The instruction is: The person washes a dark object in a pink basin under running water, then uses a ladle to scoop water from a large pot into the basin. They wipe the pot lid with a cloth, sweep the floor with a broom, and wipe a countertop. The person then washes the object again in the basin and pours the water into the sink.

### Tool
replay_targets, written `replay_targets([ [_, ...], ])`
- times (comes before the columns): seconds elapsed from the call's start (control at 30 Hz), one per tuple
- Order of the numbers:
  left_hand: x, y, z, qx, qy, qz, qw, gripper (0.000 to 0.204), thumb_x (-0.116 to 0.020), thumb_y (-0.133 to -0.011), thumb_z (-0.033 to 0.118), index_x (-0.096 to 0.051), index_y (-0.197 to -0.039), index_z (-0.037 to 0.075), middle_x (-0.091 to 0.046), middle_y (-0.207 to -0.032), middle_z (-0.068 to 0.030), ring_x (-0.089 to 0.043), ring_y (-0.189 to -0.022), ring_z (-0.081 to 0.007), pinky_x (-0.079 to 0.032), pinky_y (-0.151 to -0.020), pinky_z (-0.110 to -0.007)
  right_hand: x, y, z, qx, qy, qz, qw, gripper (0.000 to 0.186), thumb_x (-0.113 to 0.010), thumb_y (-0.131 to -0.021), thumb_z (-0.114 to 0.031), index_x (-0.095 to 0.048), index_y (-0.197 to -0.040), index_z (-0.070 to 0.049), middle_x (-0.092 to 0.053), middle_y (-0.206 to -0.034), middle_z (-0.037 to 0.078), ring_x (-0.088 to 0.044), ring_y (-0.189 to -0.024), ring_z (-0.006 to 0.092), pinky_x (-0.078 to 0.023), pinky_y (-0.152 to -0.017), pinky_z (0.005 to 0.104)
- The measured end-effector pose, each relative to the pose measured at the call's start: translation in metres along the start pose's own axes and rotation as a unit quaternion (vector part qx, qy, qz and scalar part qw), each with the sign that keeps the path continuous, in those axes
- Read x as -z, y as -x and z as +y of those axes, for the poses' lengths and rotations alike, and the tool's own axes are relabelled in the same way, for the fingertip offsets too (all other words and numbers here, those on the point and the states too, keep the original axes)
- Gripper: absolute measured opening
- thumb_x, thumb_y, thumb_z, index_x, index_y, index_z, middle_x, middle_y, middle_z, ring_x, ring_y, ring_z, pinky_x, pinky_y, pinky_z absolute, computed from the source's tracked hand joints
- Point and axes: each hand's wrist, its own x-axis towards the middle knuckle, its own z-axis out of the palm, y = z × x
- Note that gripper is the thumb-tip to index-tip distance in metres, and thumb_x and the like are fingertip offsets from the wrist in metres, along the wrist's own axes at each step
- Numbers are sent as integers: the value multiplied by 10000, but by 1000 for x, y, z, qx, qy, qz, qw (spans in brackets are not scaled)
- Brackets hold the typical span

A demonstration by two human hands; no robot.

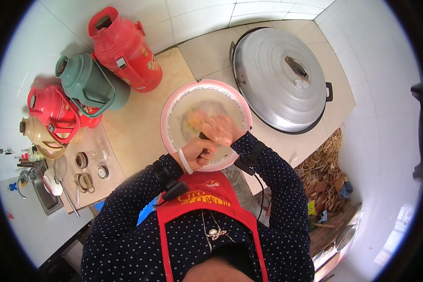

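Note:
Both hands are over a wide basin (165, 121) with a pink rim and a patterned inner edge. It seems to hold water, and a blurred orange and green design shows at its bottom. My left hand (195, 154), with a white bangle at the wrist, is closed around a small dark object (203, 136) whose kind I cannot make out. Just beyond and to the right, my right hand (221, 130) is closed, its fingers curled close to the dark object's upper end. What lies inside the right fingers is hidden.
A large metal lid (272, 80) covers a dark-rimmed pan at the right. Red (127, 56), green (91, 84) and beige thermos flasks stand along the left wall. Glass jars (83, 182) and a sink (49, 199) are farther left. Dry straw (322, 164) lies below the counter's right edge.

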Motion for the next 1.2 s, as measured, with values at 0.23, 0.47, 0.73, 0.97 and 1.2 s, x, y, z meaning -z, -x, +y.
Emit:
replay_targets([
  [0.23,36,-27,8,-113,-295,104,943,112,-652,-795,148,-582,-797,61,-532,-650,-36,-499,-534,-136,-379,-446,-243,-6,7,-10,-168,-81,6,982,380,-613,-724,-180,-550,-1076,-52,-568,-1011,135,-573,-927,305,-477,-720,407],
  [0.47,84,11,10,-427,-654,431,452,352,-747,-620,183,-671,-935,47,-585,-979,-169,-522,-983,-381,-405,-926,-392,-17,81,-5,-421,23,61,905,468,-681,-752,-181,-512,-1158,-19,-517,-1151,186,-511,-1046,355,-402,-915,423],
  [0.73,131,-18,5,-390,-608,480,498,364,-721,-618,199,-671,-952,63,-506,-1149,-214,-417,-1072,-390,-331,-981,-428,-66,149,45,-565,-560,100,598,388,-604,-830,-129,-531,-1156,68,-601,-1091,102,-561,-1001,190,-444,-848,328],
  [0.97,125,-7,-16,-334,-493,561,575,374,-696,-693,201,-591,-947,-54,-484,-1029,-248,-546,-927,-399,-489,-808,-434,-56,148,39,-541,-558,144,613,534,-498,-726,3,-449,-1257,12,-578,-1085,112,-570,-966,254,-462,-870,354],
  [1.2,137,47,-102,-380,-521,521,558,357,-653,-732,251,-598,-928,-41,-519,-927,-250,-542,-840,-388,-484,-793,-403,-6,121,-15,-504,-558,53,657,476,-516,-714,5,-485,-1186,55,-586,-1061,129,-578,-939,251,-470,-841,340],
])
